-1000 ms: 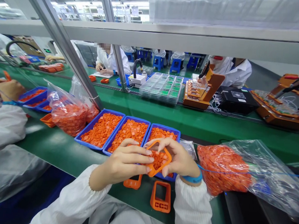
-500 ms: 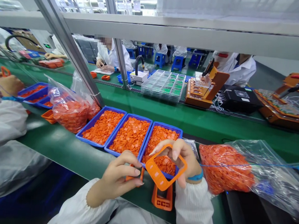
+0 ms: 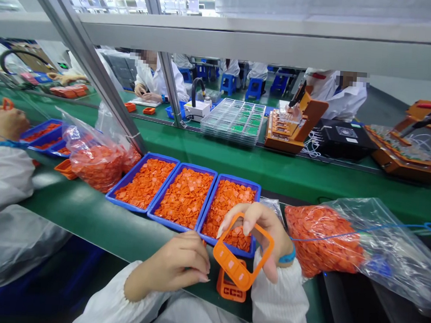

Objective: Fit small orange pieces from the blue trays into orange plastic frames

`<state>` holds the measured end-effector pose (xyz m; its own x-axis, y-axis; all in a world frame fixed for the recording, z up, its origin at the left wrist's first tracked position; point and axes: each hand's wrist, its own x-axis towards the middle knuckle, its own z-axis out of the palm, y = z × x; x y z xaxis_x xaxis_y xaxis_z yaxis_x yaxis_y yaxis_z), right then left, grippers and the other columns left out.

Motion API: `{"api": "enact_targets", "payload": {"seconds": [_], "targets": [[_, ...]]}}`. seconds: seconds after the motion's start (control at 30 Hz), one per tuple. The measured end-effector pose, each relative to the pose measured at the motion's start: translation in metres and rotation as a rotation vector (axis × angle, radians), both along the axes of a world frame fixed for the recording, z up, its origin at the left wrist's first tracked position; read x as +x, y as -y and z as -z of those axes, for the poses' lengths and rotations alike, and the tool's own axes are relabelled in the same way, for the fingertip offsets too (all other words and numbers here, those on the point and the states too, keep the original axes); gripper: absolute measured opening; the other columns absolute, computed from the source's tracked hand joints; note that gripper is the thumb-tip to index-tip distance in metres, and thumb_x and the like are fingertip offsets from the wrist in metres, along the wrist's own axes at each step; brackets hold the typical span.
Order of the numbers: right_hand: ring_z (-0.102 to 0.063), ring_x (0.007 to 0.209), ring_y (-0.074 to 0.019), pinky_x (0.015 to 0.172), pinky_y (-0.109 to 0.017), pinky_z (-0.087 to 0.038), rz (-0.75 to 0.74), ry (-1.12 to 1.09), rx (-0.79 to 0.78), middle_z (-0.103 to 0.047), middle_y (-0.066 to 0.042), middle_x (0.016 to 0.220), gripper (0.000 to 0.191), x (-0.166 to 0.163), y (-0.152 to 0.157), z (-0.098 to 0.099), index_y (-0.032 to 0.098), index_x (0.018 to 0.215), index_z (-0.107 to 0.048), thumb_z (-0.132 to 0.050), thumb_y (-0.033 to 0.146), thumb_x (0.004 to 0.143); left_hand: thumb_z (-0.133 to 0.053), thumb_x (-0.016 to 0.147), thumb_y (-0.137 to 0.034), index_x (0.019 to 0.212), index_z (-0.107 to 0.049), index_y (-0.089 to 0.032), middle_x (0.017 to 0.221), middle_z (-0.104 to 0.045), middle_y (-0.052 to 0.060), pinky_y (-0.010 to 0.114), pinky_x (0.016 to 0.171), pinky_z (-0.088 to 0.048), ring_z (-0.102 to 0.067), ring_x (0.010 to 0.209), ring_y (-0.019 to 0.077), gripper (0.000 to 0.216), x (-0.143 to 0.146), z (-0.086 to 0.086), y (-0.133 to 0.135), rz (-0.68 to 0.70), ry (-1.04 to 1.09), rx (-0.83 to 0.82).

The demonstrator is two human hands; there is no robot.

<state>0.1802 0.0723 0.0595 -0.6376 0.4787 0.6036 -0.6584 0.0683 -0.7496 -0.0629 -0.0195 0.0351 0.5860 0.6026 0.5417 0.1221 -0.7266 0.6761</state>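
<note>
My right hand [image 3: 265, 234] grips an orange rubber frame [image 3: 240, 261] with a square opening, held tilted above the belt's near edge. My left hand [image 3: 178, 267] hovers just left of it with fingers curled down together; what they hold, if anything, is hidden. Another orange frame [image 3: 230, 290] lies flat on the green belt [image 3: 97, 217] below the held one. Beyond the hands stand three blue trays [image 3: 183, 196] heaped with small orange square pieces.
A clear bag of orange pieces [image 3: 328, 240] lies to the right, another bag [image 3: 93, 160] to the left. A neighbour's sleeve and hand [image 3: 4, 127] are at far left. A slanted metal post [image 3: 86, 59], stacked clear trays [image 3: 235, 123] and orange fixtures [image 3: 292, 125] stand behind; people sit opposite.
My hands have parted. The right hand turned the orange frame and lowered it toward me; the left hand let go of it and dropped to the belt's edge, fingers curling shut.
</note>
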Motion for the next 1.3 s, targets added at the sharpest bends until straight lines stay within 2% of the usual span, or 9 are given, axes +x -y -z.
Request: {"api": "enact_targets", "payload": {"seconds": [0.23, 0.37, 0.53, 0.67, 0.77, 0.87, 1.0, 1.17, 1.3], "targets": [[-0.082, 0.106, -0.0272, 0.096, -0.042, -0.064, 0.046, -0.003, -0.014, -0.080, -0.009, 0.114, 0.076, 0.002, 0.000, 0.004, 0.025, 0.106, -0.068, -0.105, 0.060, 0.050, -0.064, 0.111, -0.032, 0.100, -0.070, -0.020, 0.087, -0.079, 0.004, 0.028, 0.079, -0.057, -0.075, 0.078, 0.0150, 0.017, 0.001, 0.000, 0.000, -0.018, 0.045, 0.009], [-0.082, 0.107, -0.0262, 0.096, -0.040, -0.062, -0.027, -0.020, -0.058, -0.082, -0.008, 0.113, 0.076, 0.000, 0.001, 0.004, 0.025, 0.110, -0.070, -0.107, 0.054, 0.050, -0.071, 0.107, -0.035, 0.100, -0.072, -0.020, 0.102, -0.076, 0.008, 0.025, 0.077, -0.063, -0.075, 0.081, 0.0142, 0.016, 0.006, -0.003, 0.003, -0.141, 0.164, 0.075], [-0.082, 0.109, -0.0257, 0.100, -0.040, -0.062, -0.110, 0.006, -0.118, -0.083, -0.010, 0.121, 0.072, -0.007, 0.002, 0.002, 0.025, 0.110, -0.073, -0.107, 0.051, 0.052, -0.078, 0.102, -0.032, 0.101, -0.070, -0.019, 0.117, -0.074, 0.008, 0.023, 0.075, -0.065, -0.071, 0.068, 0.0082, 0.014, 0.016, -0.017, 0.004, -0.164, 0.280, 0.173], [-0.082, 0.111, -0.0257, 0.101, -0.039, -0.062, -0.135, 0.024, -0.086, -0.084, -0.009, 0.120, 0.075, -0.011, 0.004, 0.003, 0.025, 0.111, -0.075, -0.110, 0.045, 0.048, -0.073, 0.106, -0.032, 0.097, -0.072, -0.020, 0.109, -0.084, 0.005, 0.025, 0.079, -0.063, -0.079, 0.078, 0.0130, 0.015, 0.021, -0.033, 0.001, -0.208, 0.141, 0.307], [-0.078, 0.125, -0.0282, 0.110, -0.043, -0.059, -0.062, 0.105, -0.118, -0.081, -0.011, 0.133, 0.082, -0.011, 0.007, 0.005, 0.028, 0.123, -0.074, -0.109, 0.047, 0.052, -0.068, 0.110, -0.027, 0.093, -0.072, -0.021, 0.099, -0.087, 0.002, 0.026, 0.082, -0.061, -0.082, 0.079, 0.0132, 0.018, 0.012, -0.043, -0.001, -0.230, 0.077, 0.352], [-0.061, 0.150, -0.0318, 0.124, -0.049, -0.049, 0.107, 0.198, -0.119, -0.066, -0.012, 0.159, 0.095, -0.006, 0.007, 0.006, 0.033, 0.142, -0.067, -0.103, 0.060, 0.058, -0.075, 0.105, -0.032, 0.090, -0.070, -0.020, 0.098, -0.086, 0.003, 0.025, 0.082, -0.065, -0.083, 0.081, 0.0143, 0.020, -0.011, -0.044, 0.001, -0.276, 0.099, 0.297], [-0.060, 0.151, -0.0313, 0.123, -0.048, -0.050, 0.241, 0.199, -0.102, -0.066, -0.010, 0.159, 0.089, 0.003, 0.001, 0.005, 0.035, 0.144, -0.065, -0.089, 0.076, 0.069, -0.081, 0.100, -0.031, 0.092, -0.074, -0.021, 0.098, -0.084, 0.004, 0.021, 0.074, -0.067, -0.082, 0.083, 0.0146, 0.015, -0.054, -0.023, 0.008, -0.458, 0.084, 0.145], [-0.073, 0.136, -0.0272, 0.112, -0.041, -0.058, 0.330, 0.141, -0.129, -0.077, -0.007, 0.142, 0.068, 0.011, -0.004, 0.003, 0.035, 0.133, -0.071, -0.084, 0.075, 0.079, -0.090, 0.088, -0.026, 0.088, -0.078, -0.022, 0.097, -0.084, 0.005, 0.027, 0.075, -0.069, -0.082, 0.088, 0.0204, 0.013, -0.107, 0.026, 0.008, -0.801, 0.177, -0.018], [-0.075, 0.131, -0.0227, 0.111, -0.036, -0.058, 0.352, 0.131, -0.147, -0.080, -0.004, 0.136, 0.058, 0.013, -0.005, 0.003, 0.034, 0.130, -0.072, -0.079, 0.071, 0.087, -0.094, 0.076, -0.037, 0.080, -0.074, -0.019, 0.096, -0.083, 0.008, 0.021, 0.044, -0.053, -0.076, 0.068, 0.0187, 0.027, -0.132, 0.058, 0.001, -1.019, 0.323, -0.210]]}}
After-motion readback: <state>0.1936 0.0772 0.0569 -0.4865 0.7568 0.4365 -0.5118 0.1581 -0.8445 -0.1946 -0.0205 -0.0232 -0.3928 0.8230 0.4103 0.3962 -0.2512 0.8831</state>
